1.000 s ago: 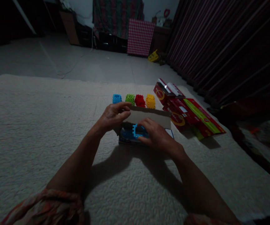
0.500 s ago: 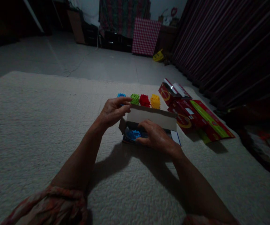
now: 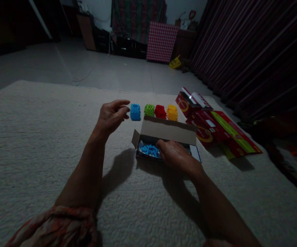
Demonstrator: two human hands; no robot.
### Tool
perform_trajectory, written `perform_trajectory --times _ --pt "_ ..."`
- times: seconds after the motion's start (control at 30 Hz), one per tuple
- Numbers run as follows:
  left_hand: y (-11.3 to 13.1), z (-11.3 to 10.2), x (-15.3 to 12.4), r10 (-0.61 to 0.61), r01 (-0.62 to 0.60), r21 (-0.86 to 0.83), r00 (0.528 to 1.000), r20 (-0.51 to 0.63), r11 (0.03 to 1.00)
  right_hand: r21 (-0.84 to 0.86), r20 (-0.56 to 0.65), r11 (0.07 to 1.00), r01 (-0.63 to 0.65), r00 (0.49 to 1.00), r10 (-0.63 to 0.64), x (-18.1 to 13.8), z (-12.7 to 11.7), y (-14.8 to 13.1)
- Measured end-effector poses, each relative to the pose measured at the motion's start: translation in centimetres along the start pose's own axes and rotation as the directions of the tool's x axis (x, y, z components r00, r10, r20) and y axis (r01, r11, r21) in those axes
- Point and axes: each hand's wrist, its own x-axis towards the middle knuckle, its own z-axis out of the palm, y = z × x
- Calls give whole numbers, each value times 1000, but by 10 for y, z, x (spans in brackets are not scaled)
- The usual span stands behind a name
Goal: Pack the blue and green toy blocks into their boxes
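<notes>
An open cardboard box [image 3: 167,132] lies on the pale rug [image 3: 35,137] with its lid standing up behind. Flat blue plastic pieces [image 3: 149,150] lie inside it. My right hand [image 3: 175,154] reaches into the box with curled fingers resting on or beside the blue pieces; what it grips is hidden. My left hand [image 3: 111,116] hovers left of the box, fingers loosely apart and holding nothing, close to a blue block [image 3: 135,112]. Beyond the box stand a green block [image 3: 149,110], a red block [image 3: 160,111] and a yellow block [image 3: 172,112] in a row.
Flattened red cartons [image 3: 210,125] with a green strip lie to the right of the box. A dark striped curtain [image 3: 253,51] hangs on the right. A checked panel [image 3: 161,41] and furniture stand at the far wall beyond bare floor.
My left hand let go of the box lid and moved left and up, uncovering the blue block. My right hand stayed in the box, shifting slightly to the right.
</notes>
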Motion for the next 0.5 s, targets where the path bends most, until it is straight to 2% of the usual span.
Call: perform_trajectory --times 0.07,0.17,0.27,0.37,0.43,0.5 --pt "-15 -9 10 -21 24 39 995 -98 999 -12 19 1000 -8 1000 9 2 1 -1" --pt "-42 -17 22 -115 124 52 983 -144 991 -18 37 1000 -7 999 7 5 1 -3" --pt "-66 -17 27 -191 196 50 977 -99 979 -9 25 1000 14 1000 -13 6 1 -4" --pt "-85 -10 30 -208 211 86 977 -43 974 6 1 1000 5 1000 -5 2 -2 -3" --pt "-98 -2 32 -207 207 184 978 -21 961 33 -17 999 -35 999 35 -2 -5 1" --pt "-111 9 35 -132 134 333 991 -29 933 76 -62 995 -68 995 73 -7 -9 9"
